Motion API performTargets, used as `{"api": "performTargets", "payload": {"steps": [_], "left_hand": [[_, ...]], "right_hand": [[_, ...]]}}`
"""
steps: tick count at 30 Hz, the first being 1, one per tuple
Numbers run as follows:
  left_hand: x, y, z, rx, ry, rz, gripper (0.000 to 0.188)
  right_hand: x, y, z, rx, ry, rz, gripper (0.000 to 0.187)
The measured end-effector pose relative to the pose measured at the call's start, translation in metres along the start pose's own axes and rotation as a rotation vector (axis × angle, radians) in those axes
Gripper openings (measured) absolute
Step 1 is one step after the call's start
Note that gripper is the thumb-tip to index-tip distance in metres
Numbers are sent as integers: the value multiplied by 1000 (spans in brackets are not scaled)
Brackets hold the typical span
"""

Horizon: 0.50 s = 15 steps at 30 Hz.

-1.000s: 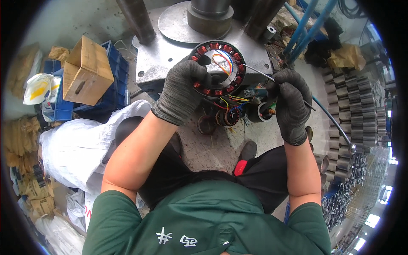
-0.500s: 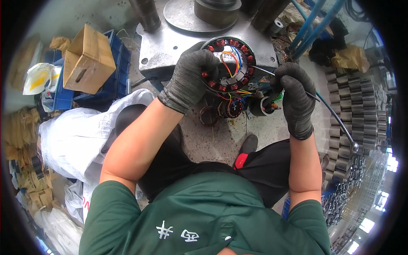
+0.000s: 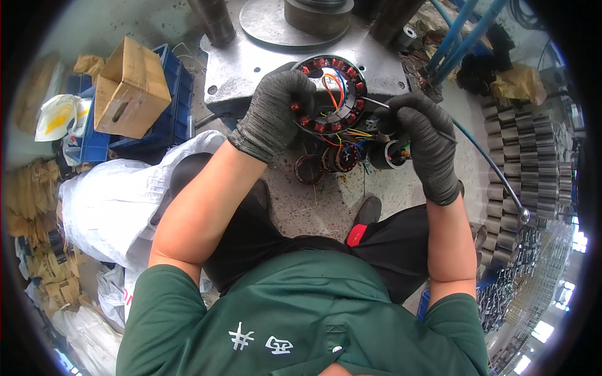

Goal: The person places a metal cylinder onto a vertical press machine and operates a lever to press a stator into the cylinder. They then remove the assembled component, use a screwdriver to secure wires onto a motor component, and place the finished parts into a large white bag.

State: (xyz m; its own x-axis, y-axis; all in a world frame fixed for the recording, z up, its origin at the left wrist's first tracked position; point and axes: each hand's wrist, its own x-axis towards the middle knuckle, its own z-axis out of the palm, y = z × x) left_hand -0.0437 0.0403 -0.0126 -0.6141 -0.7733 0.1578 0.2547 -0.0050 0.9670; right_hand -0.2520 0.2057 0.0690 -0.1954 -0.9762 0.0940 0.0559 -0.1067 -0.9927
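Observation:
In a dark grey knit glove, my left hand (image 3: 280,103) grips the left rim of a ring-shaped motor stator (image 3: 321,127). Red copper coils line the ring, and red, yellow, orange and blue wires (image 3: 334,89) run across its opening. My right hand (image 3: 423,135), gloved alike, is closed around a thin metal rod (image 3: 374,102). The rod's tip reaches the right side of the stator's inner edge; whether it touches a coil I cannot tell. The stator is held up in front of the metal press bed (image 3: 235,72).
Below the stator, more wound stators (image 3: 342,158) and a metal cylinder housing (image 3: 387,155) stand on the floor. Stacked metal cores (image 3: 533,144) line the right side, near a ball-ended lever (image 3: 524,215). A cardboard box (image 3: 132,88), blue crates (image 3: 179,88) and a white sack (image 3: 110,203) are left.
The stator and my left hand have shifted slightly left. My right hand has also moved a little left and turned, with the rod still at the ring's inner right side.

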Motion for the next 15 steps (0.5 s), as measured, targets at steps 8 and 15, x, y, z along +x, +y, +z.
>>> {"api": "performTargets", "payload": {"steps": [8, 15], "left_hand": [[1, 31, 19, -120, 57, -119, 22], [1, 32, 23, -218, 60, -290, 30]], "right_hand": [[7, 17, 13, -701, -37, -345, 14], [12, 20, 4, -868, -135, -524, 13]]}}
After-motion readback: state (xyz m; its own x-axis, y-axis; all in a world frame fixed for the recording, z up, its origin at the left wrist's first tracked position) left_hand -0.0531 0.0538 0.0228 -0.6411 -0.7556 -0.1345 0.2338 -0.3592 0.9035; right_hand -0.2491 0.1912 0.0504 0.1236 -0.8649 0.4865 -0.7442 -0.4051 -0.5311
